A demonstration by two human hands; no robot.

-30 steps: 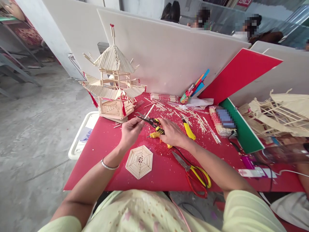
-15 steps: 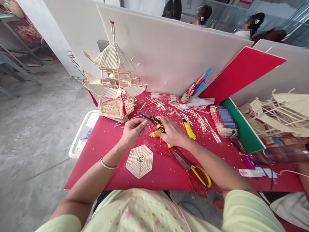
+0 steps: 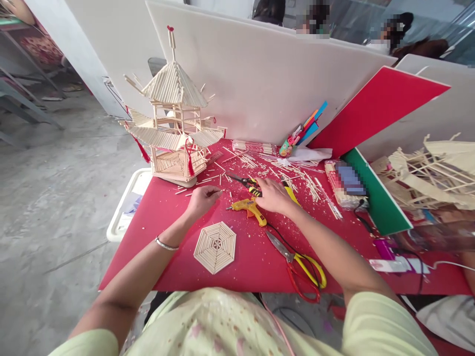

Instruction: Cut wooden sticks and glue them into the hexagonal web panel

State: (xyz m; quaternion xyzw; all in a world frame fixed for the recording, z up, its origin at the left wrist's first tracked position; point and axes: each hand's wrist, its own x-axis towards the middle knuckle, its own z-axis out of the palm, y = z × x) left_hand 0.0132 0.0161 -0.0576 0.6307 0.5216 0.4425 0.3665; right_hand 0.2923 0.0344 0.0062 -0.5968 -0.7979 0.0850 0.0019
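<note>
My left hand (image 3: pixel 205 200) is closed in a pinch above the red table, with the pale tip of a small wooden stick (image 3: pixel 221 191) showing at its fingertips. My right hand (image 3: pixel 273 195) lies over the pliers (image 3: pixel 255 191), which have black-and-yellow handles between its thumb and fingers; their dark jaws point left, low over the table. Just below sits a yellow glue gun (image 3: pixel 249 207), its nozzle to the left. Nearer me is a flat hexagonal panel of sticks (image 3: pixel 215 248). Scissors (image 3: pixel 293 257) with red and yellow handles lie to its right.
A stick-built pagoda model (image 3: pixel 178 128) stands at the back left. Loose sticks and offcuts (image 3: pixel 297 178) litter the table's back. A yellow-handled tool (image 3: pixel 292 192) is partly behind my right hand. A green board (image 3: pixel 378 198) stands right; a pen holder (image 3: pixel 287 147) leans behind.
My right hand has moved slightly right with the pliers, whose jaws have drawn away from my left fingertips. The left hand has shifted slightly left and down. More of the glue gun is visible.
</note>
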